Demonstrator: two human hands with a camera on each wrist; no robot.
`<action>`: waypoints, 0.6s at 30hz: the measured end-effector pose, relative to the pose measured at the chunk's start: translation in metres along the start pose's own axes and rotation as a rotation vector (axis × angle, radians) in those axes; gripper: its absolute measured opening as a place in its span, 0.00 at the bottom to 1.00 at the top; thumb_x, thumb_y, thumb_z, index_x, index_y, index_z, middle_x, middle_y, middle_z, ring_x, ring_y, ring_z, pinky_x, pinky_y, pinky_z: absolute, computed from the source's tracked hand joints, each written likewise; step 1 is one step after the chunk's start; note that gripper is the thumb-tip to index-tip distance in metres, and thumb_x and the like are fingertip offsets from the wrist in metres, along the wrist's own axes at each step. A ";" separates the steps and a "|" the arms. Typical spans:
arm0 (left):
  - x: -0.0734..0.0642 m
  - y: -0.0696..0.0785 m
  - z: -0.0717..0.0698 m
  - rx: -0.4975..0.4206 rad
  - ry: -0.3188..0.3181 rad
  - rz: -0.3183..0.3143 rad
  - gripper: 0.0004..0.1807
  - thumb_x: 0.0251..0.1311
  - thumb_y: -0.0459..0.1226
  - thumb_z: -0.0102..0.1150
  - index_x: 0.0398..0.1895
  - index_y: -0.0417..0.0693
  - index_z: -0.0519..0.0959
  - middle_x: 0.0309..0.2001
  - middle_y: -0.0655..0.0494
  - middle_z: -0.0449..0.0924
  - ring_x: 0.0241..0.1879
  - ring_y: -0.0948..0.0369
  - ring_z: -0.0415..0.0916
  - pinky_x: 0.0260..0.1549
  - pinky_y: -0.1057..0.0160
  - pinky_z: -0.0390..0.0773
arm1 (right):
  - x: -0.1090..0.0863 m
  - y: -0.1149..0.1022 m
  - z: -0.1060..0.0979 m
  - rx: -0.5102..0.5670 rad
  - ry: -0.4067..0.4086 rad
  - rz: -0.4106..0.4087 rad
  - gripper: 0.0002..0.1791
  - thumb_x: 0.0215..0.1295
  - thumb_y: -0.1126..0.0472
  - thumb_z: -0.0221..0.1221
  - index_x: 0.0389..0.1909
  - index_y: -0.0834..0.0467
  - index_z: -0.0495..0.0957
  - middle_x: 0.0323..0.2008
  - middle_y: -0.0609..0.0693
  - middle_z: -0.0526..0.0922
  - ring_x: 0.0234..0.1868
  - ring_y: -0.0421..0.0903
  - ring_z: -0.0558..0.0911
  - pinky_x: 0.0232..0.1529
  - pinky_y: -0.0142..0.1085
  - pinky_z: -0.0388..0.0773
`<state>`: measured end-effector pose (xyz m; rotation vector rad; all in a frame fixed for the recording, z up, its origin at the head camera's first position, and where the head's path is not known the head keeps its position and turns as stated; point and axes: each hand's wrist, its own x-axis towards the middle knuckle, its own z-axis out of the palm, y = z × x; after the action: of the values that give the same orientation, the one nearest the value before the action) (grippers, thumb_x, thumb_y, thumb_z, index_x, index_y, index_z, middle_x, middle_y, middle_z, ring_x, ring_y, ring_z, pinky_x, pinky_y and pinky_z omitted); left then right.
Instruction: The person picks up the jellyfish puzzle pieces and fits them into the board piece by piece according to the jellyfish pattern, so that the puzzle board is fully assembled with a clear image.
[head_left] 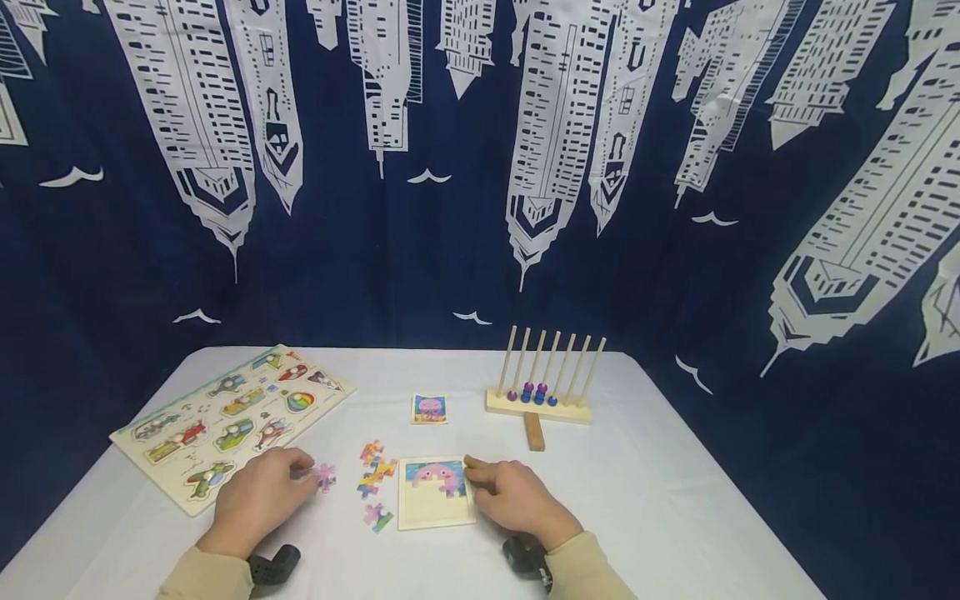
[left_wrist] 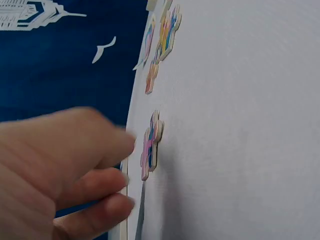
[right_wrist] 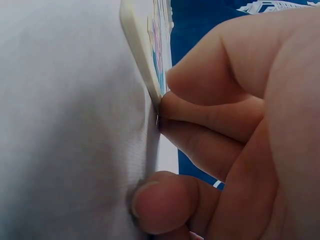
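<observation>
My left hand (head_left: 262, 493) reaches over the white table with bent fingers. Its fingertips are just beside a loose pink jigsaw piece (left_wrist: 151, 145), with a small gap showing in the left wrist view. My right hand (head_left: 517, 497) holds the right edge of a square wooden puzzle tray (head_left: 437, 527) near its far corner, the thumb over the picture side and other fingertips at the edge. Along the tray's top sit fitted pieces showing a pink face on blue (head_left: 438, 477); its lower part is bare wood. More loose jigsaw pieces (head_left: 377, 472) lie left of the tray.
Behind the tray lies a small picture card (head_left: 430, 408) with a pink octopus. A wooden peg rack (head_left: 538, 404) with beads and a wooden block (head_left: 534, 432) stand back right. The large vehicle puzzle board (head_left: 240, 408) covers the table's left side. A dark blue curtain (head_left: 375, 275) hangs behind.
</observation>
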<state>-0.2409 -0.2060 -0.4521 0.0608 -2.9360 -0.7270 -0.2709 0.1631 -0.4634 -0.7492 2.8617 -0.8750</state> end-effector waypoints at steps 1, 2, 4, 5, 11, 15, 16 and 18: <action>0.000 -0.001 0.000 0.015 -0.002 0.008 0.18 0.54 0.49 0.73 0.45 0.51 0.88 0.45 0.52 0.88 0.36 0.57 0.83 0.27 0.54 0.76 | 0.000 0.000 0.000 -0.001 0.000 0.000 0.24 0.62 0.63 0.57 0.60 0.60 0.82 0.67 0.47 0.78 0.13 0.40 0.53 0.17 0.33 0.60; 0.000 -0.002 0.001 0.022 -0.008 0.017 0.19 0.53 0.50 0.74 0.45 0.51 0.88 0.44 0.52 0.88 0.38 0.56 0.83 0.29 0.53 0.77 | 0.000 -0.001 -0.001 -0.005 0.002 -0.002 0.24 0.62 0.63 0.57 0.60 0.60 0.82 0.67 0.47 0.78 0.13 0.40 0.53 0.17 0.33 0.60; 0.001 -0.002 0.003 0.021 -0.017 0.035 0.21 0.51 0.52 0.76 0.44 0.52 0.88 0.43 0.54 0.87 0.39 0.56 0.84 0.31 0.52 0.78 | 0.000 -0.001 -0.002 -0.012 0.002 -0.004 0.24 0.62 0.63 0.57 0.60 0.59 0.82 0.67 0.47 0.78 0.13 0.40 0.54 0.18 0.33 0.61; 0.001 -0.002 0.005 0.020 -0.017 0.046 0.21 0.51 0.52 0.77 0.44 0.52 0.88 0.42 0.55 0.86 0.39 0.56 0.83 0.32 0.51 0.79 | 0.000 -0.001 -0.002 -0.012 0.003 -0.005 0.24 0.62 0.63 0.57 0.60 0.60 0.82 0.67 0.47 0.78 0.13 0.40 0.54 0.18 0.33 0.60; 0.003 -0.001 0.014 0.002 0.011 0.083 0.19 0.51 0.48 0.78 0.45 0.51 0.88 0.39 0.57 0.83 0.39 0.59 0.81 0.38 0.51 0.80 | 0.001 -0.001 -0.002 -0.007 0.003 -0.007 0.24 0.62 0.63 0.57 0.60 0.60 0.82 0.67 0.47 0.79 0.14 0.39 0.54 0.18 0.33 0.60; 0.002 0.002 0.017 -0.019 -0.002 0.096 0.19 0.51 0.47 0.77 0.46 0.53 0.88 0.39 0.59 0.83 0.39 0.60 0.80 0.38 0.52 0.80 | 0.001 0.001 0.000 -0.008 -0.004 -0.006 0.24 0.63 0.63 0.57 0.60 0.59 0.83 0.67 0.48 0.79 0.16 0.39 0.56 0.20 0.33 0.60; 0.001 0.002 0.018 -0.022 -0.006 0.097 0.19 0.51 0.47 0.77 0.46 0.54 0.87 0.39 0.59 0.82 0.38 0.60 0.80 0.37 0.52 0.80 | 0.001 0.001 0.000 -0.008 -0.006 -0.008 0.24 0.63 0.63 0.57 0.60 0.60 0.83 0.66 0.48 0.79 0.17 0.39 0.56 0.20 0.33 0.60; 0.001 0.004 0.019 -0.029 -0.010 0.100 0.19 0.51 0.46 0.77 0.46 0.54 0.87 0.40 0.60 0.82 0.38 0.61 0.80 0.37 0.53 0.79 | 0.001 0.001 0.000 -0.011 -0.006 -0.008 0.23 0.63 0.63 0.57 0.60 0.60 0.83 0.66 0.48 0.79 0.17 0.39 0.56 0.20 0.33 0.60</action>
<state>-0.2441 -0.1939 -0.4674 -0.0912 -2.9129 -0.7566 -0.2721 0.1635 -0.4644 -0.7638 2.8629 -0.8566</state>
